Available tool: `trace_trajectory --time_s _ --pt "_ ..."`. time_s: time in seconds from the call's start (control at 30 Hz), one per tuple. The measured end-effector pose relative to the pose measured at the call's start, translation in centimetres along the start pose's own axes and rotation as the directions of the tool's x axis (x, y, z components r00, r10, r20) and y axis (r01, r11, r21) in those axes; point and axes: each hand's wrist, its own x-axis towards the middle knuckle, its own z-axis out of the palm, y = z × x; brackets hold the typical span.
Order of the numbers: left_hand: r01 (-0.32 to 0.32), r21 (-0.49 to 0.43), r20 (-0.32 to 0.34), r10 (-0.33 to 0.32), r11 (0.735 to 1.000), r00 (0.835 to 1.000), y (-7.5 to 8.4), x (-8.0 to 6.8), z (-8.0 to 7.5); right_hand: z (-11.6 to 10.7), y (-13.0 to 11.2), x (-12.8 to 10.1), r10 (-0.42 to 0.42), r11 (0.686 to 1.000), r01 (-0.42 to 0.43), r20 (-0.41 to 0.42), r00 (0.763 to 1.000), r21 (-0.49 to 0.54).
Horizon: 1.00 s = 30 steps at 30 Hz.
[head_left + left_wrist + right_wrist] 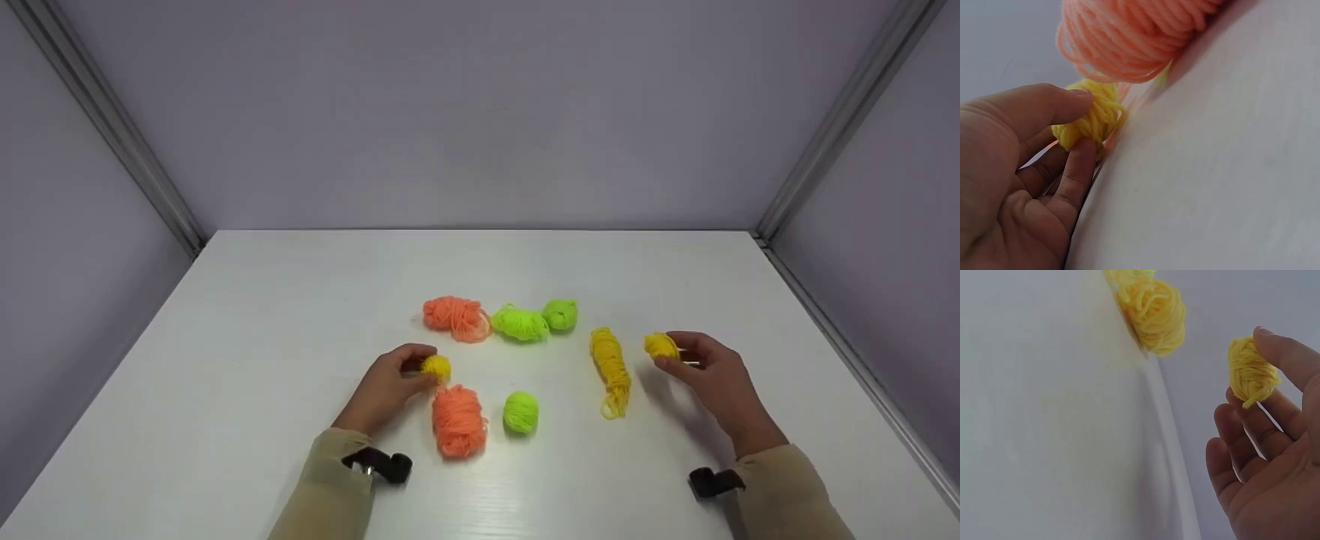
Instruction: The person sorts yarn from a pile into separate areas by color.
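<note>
the white counter (247, 360) runs wide and bare to the left of the long yellow skein (610, 370), and there is open surface in front of that skein toward the person as well; the counter's right edge, where a metal rail meets the grey wall, lies well beyond the skein. the skein itself lies stretched flat, its long axis running from the far side toward the person, a loose loop at its near end. just right of it the right hand (716, 379) is raised off the counter, wrist low and palm turned inward, pinching a small yellow ball (661, 345) between thumb and forefinger, the other fingers (1238, 433) loosely bent beneath it; the ball sits level with the skein's far end, near it but apart. well to the left of the skein the left hand (386, 386) rests low at the counter, thumb and forefinger clamped on a second small yellow ball (436, 367), which sits down against the surface. just beside that ball, on the person's side, lies an orange bundle (457, 421), its length running toward the person, and between it and the skein sits a round green ball (520, 412). beyond the skein's far end and to its left, a row holds another orange bundle (454, 316), a loose green bundle (519, 324) and a smaller green ball (560, 314).
</note>
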Motion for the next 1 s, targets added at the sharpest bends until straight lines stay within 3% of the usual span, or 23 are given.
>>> trace_trajectory --time_s 0.3,0.57,1.0 --pt "0.018 0.003 0.005 -0.018 1.000 1.000 0.4 0.0 0.1 -1.1 1.2 0.5 0.061 0.998 -0.061 -0.012 0.998 0.019" --pt "-0.012 0.028 0.000 0.012 1.000 1.000 0.2 0.0 0.2 -2.2 2.1 0.6 0.076 0.995 -0.074 -0.028 0.997 0.064" --pt "0.002 0.018 0.001 -0.002 1.000 1.000 0.3 -0.1 0.1 -3.4 3.2 0.8 0.080 0.992 -0.076 -0.043 0.996 0.097"
